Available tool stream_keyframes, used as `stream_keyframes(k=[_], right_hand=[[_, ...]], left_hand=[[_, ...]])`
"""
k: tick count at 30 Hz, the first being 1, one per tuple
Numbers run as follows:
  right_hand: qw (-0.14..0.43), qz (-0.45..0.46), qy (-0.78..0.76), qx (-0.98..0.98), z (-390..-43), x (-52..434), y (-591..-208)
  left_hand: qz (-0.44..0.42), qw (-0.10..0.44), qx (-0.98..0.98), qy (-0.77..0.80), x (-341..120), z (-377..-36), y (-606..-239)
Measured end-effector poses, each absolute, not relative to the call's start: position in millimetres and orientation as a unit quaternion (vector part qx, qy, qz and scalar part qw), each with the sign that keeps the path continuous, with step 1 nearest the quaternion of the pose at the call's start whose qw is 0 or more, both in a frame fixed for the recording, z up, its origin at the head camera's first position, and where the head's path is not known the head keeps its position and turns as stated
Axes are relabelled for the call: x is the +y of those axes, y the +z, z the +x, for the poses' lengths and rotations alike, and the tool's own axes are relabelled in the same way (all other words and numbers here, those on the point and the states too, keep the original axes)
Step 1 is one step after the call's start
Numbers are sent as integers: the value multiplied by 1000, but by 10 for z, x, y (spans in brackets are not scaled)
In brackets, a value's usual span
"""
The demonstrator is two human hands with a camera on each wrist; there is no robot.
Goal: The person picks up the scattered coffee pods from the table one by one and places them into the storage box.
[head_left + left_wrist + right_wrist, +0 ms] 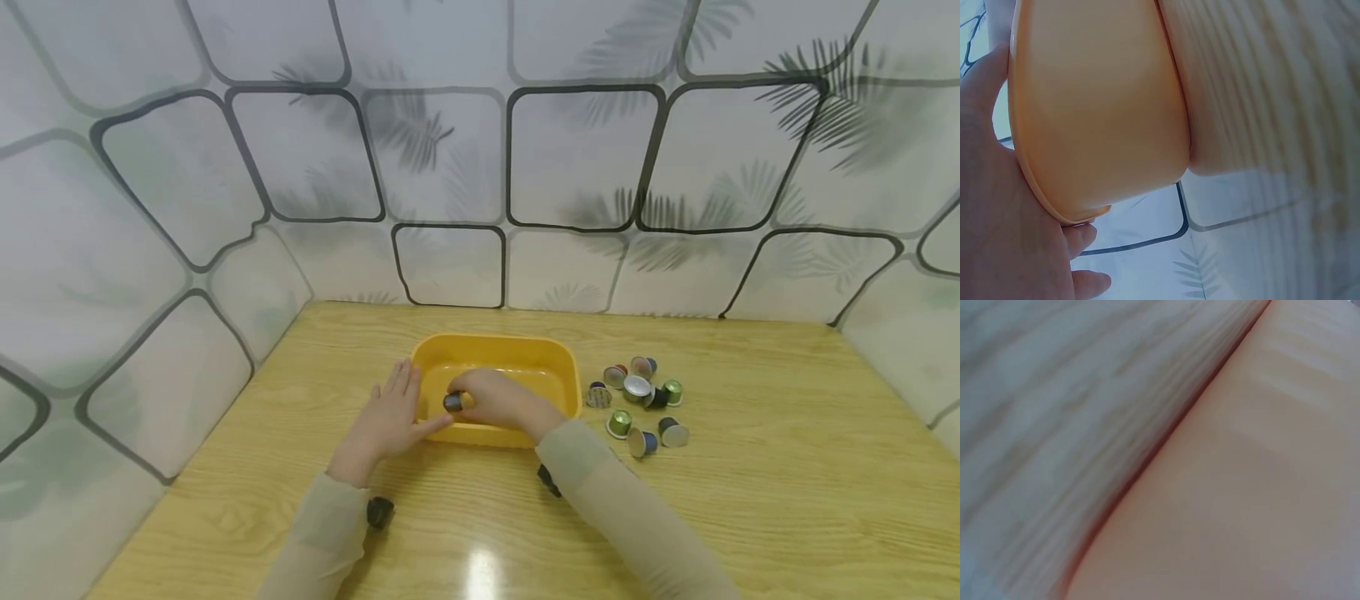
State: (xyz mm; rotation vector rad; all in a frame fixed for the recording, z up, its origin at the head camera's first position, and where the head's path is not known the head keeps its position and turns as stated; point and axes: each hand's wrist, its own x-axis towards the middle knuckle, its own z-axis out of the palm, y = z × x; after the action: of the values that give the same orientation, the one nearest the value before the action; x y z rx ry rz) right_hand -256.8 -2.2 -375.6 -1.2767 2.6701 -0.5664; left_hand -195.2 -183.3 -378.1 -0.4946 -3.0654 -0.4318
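Observation:
A yellow plastic tub [495,342] stands on the wooden table. My left hand [386,421] rests on its left end, with the fingers fairly straight and the thumb across the near corner. In the left wrist view this hand [1016,206] lies against the rim of the tub [1104,112]. Inside the tub, my right hand [498,400] pinches a dark coffee capsule [452,402] low over the left part. The right wrist view holds only the tub's side wall [1229,487] and the table; the right hand is out of sight there.
To the right of the tub lie several coffee capsules, among them a green one [619,423], a blue one [642,442] and a silver one [637,387]. The wooden table [787,467] meets a patterned backdrop [577,158] behind and at the sides.

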Motion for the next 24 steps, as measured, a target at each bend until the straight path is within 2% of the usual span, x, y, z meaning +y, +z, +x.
stream_keyframes(k=[24], right_hand=[[76,-436,-151,884,-2524,-181,-3774]], left_hand=[[-170,-1,-975,-144,-1861,-1927,-3797]])
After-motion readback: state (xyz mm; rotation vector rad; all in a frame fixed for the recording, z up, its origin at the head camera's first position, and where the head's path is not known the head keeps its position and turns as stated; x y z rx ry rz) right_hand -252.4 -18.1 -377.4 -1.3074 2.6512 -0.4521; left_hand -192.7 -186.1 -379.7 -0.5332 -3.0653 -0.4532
